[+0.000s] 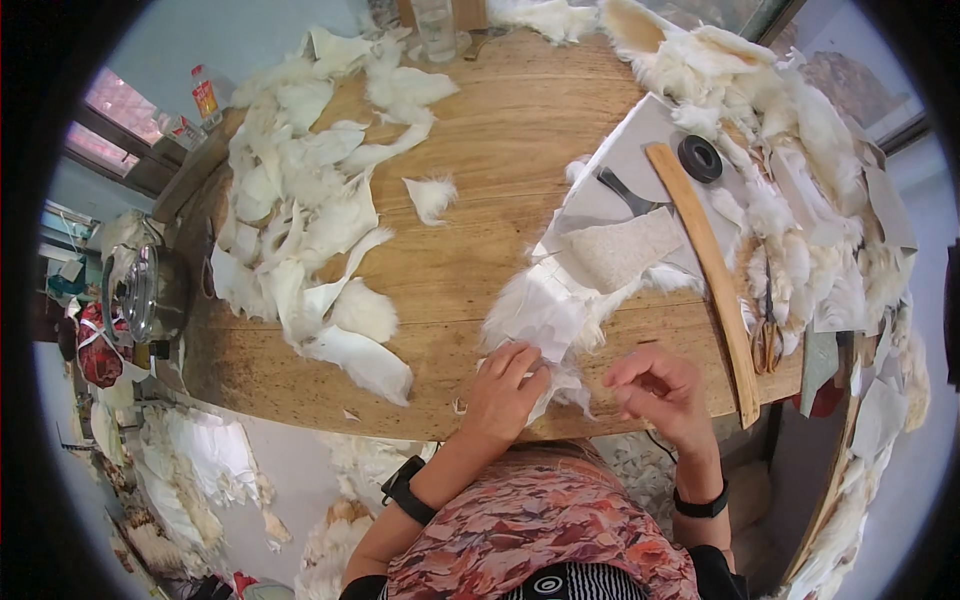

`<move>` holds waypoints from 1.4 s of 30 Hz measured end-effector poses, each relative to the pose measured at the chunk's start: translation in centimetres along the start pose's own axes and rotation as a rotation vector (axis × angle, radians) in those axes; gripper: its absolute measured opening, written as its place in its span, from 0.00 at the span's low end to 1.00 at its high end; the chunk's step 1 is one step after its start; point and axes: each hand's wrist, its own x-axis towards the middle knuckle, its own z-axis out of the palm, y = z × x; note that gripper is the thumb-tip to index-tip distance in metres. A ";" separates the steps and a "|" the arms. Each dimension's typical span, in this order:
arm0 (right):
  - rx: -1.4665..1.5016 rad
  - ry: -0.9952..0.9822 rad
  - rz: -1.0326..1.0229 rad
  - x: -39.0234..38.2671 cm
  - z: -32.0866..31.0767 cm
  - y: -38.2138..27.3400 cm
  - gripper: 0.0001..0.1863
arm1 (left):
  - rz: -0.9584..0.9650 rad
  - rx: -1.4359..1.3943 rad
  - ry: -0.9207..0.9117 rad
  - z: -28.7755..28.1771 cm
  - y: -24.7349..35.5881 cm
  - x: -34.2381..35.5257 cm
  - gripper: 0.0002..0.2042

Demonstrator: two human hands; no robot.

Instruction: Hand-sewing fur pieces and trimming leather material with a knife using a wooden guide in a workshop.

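My left hand (505,390) is at the table's near edge, its bent fingers pressed onto a white fur piece (535,315) with long hair at its borders. A small tuft of the same fur (572,388) sticks out beside those fingers. To the right, my right hand (660,392) is raised just off the fur with its fingers curled into a pinch. Whatever it may hold is too small to make out. Beyond the hands, a beige fabric-like piece (625,248) overlaps the fur, and a dark-handled tool (625,190) lies on a white board (640,140).
A long wooden stick (705,270) lies right of the board, near a black tape roll (700,158) and scissors (768,345). Fur scraps (300,200) cover the table's left, and pelts (800,200) pile up at right. A clear glass (434,30) stands at the back.
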 end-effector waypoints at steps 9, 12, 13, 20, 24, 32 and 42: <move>-0.065 -0.248 0.192 4.6 4.3 -0.1 0.03 | -0.373 -0.701 0.109 -1.8 -0.2 2.0 0.08; 0.108 -0.057 -0.092 6.8 4.0 4.8 0.06 | -0.412 -0.859 -0.058 -1.2 -0.4 2.5 0.08; 0.108 -0.064 -0.092 6.8 3.9 5.3 0.06 | -0.415 -0.856 -0.053 -1.1 -0.5 2.3 0.08; 0.044 0.146 0.196 4.2 3.6 8.2 0.04 | -0.586 -1.069 0.056 -0.9 0.3 2.6 0.06; -0.256 0.173 -0.037 2.7 3.6 9.5 0.06 | -0.576 -0.906 0.119 -0.6 1.1 3.4 0.07; -0.895 0.125 -0.252 0.4 4.2 9.3 0.06 | -0.254 -0.165 0.122 2.4 0.9 3.1 0.05; -0.705 0.108 -0.206 0.9 3.0 10.4 0.06 | -0.251 -0.340 0.179 2.2 0.2 2.7 0.06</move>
